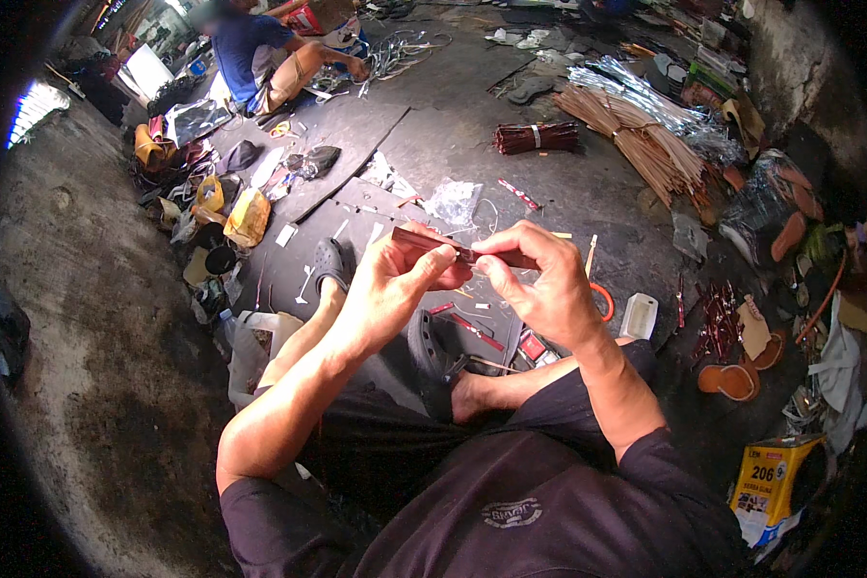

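In front of my chest, a narrow dark brown strap stretches between both hands. My left hand pinches it between thumb and fingers, with one end sticking out to the left. From the other side my right hand grips the strap with thumb and forefinger, close to the left fingertips. Something small and shiny shows where the fingertips meet; I cannot make out what it is. Below the hands, a dark red strip lies on the floor by my dark clog.
Beyond the hands lie a clear plastic bag, a tied dark red bundle and long brown strips. On the right are a white tray, brown sandals and a yellow can. Another person sits at the far left.
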`<state>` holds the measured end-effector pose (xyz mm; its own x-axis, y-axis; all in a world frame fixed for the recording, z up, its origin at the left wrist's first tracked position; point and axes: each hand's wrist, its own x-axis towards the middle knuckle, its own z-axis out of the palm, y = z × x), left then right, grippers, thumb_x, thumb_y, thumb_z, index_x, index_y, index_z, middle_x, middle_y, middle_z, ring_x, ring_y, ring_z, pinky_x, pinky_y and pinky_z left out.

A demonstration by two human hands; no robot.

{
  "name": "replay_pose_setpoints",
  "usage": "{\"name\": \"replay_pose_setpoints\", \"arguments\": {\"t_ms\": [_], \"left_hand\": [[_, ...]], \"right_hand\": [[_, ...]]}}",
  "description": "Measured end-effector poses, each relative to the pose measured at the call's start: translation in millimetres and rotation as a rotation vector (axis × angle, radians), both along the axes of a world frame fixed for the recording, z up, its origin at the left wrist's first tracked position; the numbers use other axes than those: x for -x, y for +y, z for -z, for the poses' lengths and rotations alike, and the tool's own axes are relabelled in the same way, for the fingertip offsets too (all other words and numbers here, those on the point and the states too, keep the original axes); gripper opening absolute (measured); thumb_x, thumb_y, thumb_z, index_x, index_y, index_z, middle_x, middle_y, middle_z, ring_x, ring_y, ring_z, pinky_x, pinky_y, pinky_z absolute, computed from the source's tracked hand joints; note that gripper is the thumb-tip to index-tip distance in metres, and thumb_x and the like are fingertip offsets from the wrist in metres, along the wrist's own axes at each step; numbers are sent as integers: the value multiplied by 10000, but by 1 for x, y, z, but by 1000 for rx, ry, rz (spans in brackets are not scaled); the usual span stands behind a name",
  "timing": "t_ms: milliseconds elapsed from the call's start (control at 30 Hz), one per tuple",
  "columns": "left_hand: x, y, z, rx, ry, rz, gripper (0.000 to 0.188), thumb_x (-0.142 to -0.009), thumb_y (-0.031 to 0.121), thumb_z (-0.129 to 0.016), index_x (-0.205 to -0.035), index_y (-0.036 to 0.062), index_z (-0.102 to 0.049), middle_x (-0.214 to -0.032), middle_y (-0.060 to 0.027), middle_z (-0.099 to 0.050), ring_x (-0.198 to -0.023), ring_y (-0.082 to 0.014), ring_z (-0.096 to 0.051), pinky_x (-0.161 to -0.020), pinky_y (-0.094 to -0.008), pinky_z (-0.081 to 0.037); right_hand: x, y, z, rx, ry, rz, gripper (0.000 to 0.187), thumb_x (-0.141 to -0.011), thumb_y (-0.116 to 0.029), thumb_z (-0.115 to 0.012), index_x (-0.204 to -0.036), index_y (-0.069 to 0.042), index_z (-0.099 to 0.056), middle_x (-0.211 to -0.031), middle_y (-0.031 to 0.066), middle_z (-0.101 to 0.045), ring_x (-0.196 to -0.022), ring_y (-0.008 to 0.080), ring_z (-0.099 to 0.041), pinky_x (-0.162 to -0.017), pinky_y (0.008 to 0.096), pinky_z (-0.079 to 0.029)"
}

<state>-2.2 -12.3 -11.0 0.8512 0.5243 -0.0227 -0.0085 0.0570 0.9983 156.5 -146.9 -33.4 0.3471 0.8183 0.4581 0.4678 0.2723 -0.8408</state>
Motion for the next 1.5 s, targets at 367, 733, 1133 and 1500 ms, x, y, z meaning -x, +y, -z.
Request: {"name": "replay_pose_setpoints", "arguments": {"t_ms": [367, 733, 1133, 1500], "left_hand": [[1, 0, -2, 186, -16, 24, 237, -985, 197, -599, -1119, 1, -609, -1035, -109, -688, -939, -191, -680, -882, -349, -550], [-5, 6, -5, 90, 19, 53, 249, -970, 174, -622, -1173, 30, -620, -1055, -85, -683, -942, -175, -671, -875, -330, -536], [-12, 12, -6, 308, -90, 83, 360, -995, 201, -583, -1297, 12, -530, -1185, -129, -641, -1075, -183, -631, -976, -340, -509], [-11, 11, -10, 263, -61, 112, 490, -995, 223, -557, -1430, 38, -427, -1235, -133, -628, -1124, -208, -612, -988, -401, -491]], "right_hand": [[1, -2, 8, -1, 349, -74, 168, -922, -130, -680, -1050, -21, -677, -992, 74, -712, -949, 123, -662, -827, 272, -517], [-4, -10, 0, 13, 299, 29, 162, -913, -121, -684, -1035, -14, -681, -962, 93, -724, -906, 151, -689, -785, 287, -524], [15, -1, 15, -317, -243, 241, 257, -813, -15, -740, -1057, -59, -673, -902, 104, -692, -765, 250, -686, -651, 342, -535], [24, -4, 24, -207, -39, 172, 262, -827, -64, -752, -1059, -32, -634, -929, 122, -689, -826, 249, -691, -714, 342, -532]]}}
